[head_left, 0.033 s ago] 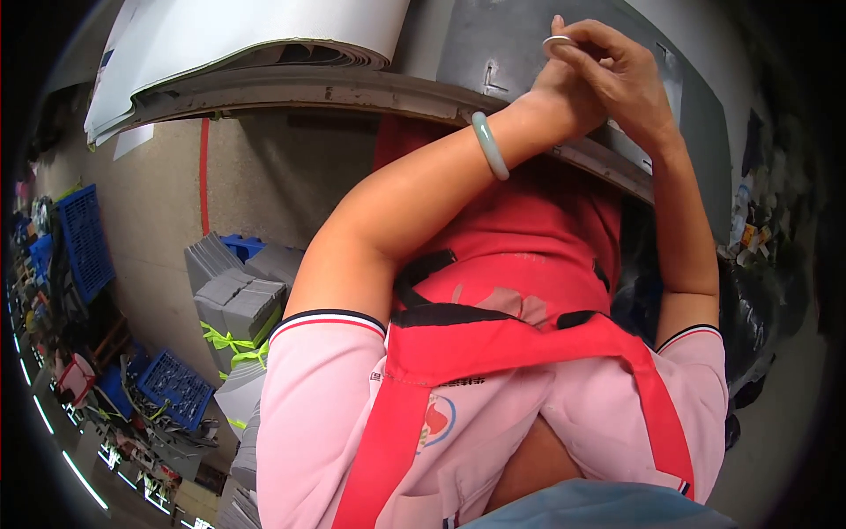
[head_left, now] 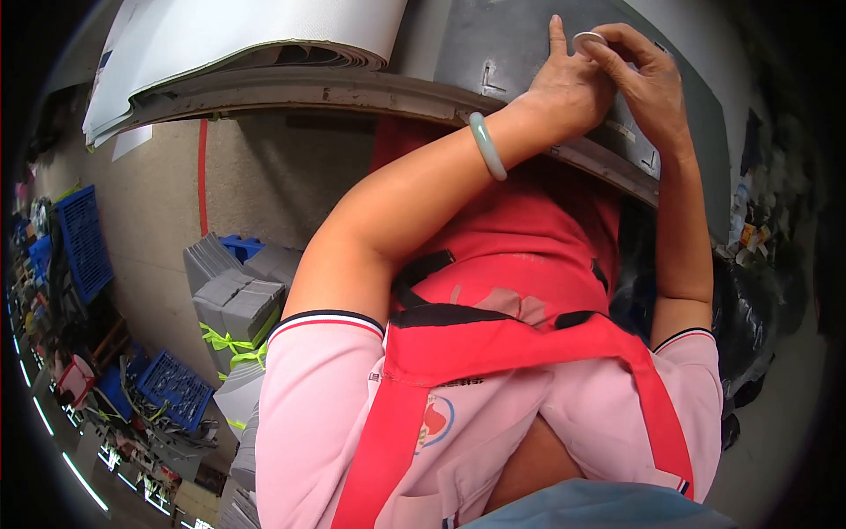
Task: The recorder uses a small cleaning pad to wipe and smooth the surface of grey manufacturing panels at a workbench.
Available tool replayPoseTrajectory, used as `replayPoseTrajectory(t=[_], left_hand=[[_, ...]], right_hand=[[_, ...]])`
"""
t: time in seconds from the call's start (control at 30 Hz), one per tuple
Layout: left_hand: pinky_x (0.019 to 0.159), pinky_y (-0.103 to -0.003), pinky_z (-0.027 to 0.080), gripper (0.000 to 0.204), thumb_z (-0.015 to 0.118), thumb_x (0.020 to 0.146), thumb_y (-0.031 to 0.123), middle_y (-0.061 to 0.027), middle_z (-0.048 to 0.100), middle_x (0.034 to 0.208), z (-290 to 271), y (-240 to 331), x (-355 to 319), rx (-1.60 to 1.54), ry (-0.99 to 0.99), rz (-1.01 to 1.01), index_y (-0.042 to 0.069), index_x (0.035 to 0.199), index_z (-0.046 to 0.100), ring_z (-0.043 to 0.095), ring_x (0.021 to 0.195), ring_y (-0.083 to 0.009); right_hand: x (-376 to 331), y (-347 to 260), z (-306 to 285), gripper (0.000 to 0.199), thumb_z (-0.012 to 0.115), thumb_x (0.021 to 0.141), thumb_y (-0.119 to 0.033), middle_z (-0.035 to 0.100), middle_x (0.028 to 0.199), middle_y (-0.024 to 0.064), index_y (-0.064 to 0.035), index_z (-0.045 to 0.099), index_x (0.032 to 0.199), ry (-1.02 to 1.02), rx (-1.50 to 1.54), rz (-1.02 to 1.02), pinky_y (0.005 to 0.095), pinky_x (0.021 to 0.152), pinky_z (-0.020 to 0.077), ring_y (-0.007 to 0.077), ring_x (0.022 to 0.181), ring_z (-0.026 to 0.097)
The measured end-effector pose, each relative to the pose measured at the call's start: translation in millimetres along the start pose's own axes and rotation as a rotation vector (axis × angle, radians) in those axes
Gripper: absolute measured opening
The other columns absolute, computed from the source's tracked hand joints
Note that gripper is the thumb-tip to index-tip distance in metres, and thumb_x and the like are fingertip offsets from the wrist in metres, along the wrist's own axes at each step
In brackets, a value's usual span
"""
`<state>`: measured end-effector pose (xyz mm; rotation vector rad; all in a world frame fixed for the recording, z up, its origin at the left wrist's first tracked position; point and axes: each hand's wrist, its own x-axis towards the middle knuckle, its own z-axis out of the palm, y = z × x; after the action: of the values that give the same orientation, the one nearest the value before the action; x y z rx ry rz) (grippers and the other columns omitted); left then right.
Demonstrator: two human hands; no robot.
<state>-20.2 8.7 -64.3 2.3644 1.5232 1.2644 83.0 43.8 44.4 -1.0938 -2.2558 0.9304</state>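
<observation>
Both hands meet on the sheet (head_left: 520, 53) at the table edge (head_left: 352, 93) — left hand (head_left: 568, 88) just left of right hand (head_left: 648, 84). Paper stack (head_left: 238, 44) lies further left; bundled blocks (head_left: 233, 304) on the floor below.

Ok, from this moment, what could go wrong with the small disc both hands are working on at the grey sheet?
The small pale disc is pinched only at the fingertips of the right hand, so it might slip and drop. The left hand crowds the same spot on the grey sheet and may block the view of placement. The green bangle sits close to the table edge and could knock it.
</observation>
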Motion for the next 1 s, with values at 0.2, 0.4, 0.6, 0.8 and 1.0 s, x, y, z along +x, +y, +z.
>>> replayPoseTrajectory(t=[0.2, 0.4, 0.6, 0.8, 1.0], left_hand=[[0.108, -0.083, 0.018, 0.029, 0.057, 0.094, 0.018, -0.0153, 0.06, 0.124, -11.3, 9.1, 11.1, 0.064, -0.138, 0.078, 0.005, 0.116, 0.07, 0.046, 0.137, -0.0398], [0.109, -0.079, 0.024, 0.025, 0.061, 0.095, 0.022, -0.0111, 0.061, 0.129, -12.4, 1.9, 5.6, 0.097, -0.063, 0.052, 0.01, 0.115, 0.069, 0.049, 0.135, -0.036], [0.099, -0.053, 0.049, 0.035, 0.067, 0.092, 0.015, -0.0095, 0.065, 0.121, -40.5, 15.1, 18.0, -0.067, -0.013, 0.182, 0.011, 0.127, 0.064, 0.062, 0.116, -0.0316], [0.083, -0.039, 0.053, 0.022, 0.075, 0.084, 0.007, -0.0075, 0.067, 0.103, -99.8, 56.1, -14.9, -0.258, -0.343, 0.257, 0.005, 0.106, 0.072, 0.064, 0.092, -0.0282], [0.088, -0.039, 0.056, 0.02, 0.077, 0.083, 0.009, -0.0083, 0.068, 0.112, -112.5, 7.6, -5.8, -0.236, -0.502, 0.001, 0.003, 0.102, 0.075, 0.066, 0.103, -0.0312]], right_hand=[[-70.7, 145.2, -106.8, 0.028, 0.077, 0.094, -0.027, 0.073, 0.1, -0.0002, -0.0038, 0.075, 0.109, 0.46, -0.214, 0.555, 0.0217, 0.083, 0.0501, 0.0077, 0.092, 0.066], [-72.3, 164.5, -124.0, 0.028, 0.075, 0.095, -0.027, 0.071, 0.103, -0.0014, -0.0054, 0.073, 0.114, 0.463, 0.292, 0.522, 0.0217, 0.084, 0.0528, 0.0064, 0.09, 0.066], [-76.9, 170.5, -107.1, 0.028, 0.074, 0.097, -0.03, 0.071, 0.102, -0.0056, -0.013, 0.071, 0.118, 0.177, 0.559, 0.437, 0.0185, 0.079, 0.0522, 0.0045, 0.089, 0.065], [-53.5, 158.4, -95.2, 0.016, 0.073, 0.097, -0.022, 0.073, 0.099, 0.0005, -0.0112, 0.068, 0.108, 0.5, 1.098, 0.314, 0.0262, 0.076, 0.0588, 0.011, 0.084, 0.071], [-48.3, 181.9, -85.9, 0.018, 0.072, 0.097, -0.02, 0.073, 0.102, 0.0022, -0.0105, 0.068, 0.112, 0.462, 1.218, 0.335, 0.0284, 0.078, 0.0595, 0.0124, 0.087, 0.071]])
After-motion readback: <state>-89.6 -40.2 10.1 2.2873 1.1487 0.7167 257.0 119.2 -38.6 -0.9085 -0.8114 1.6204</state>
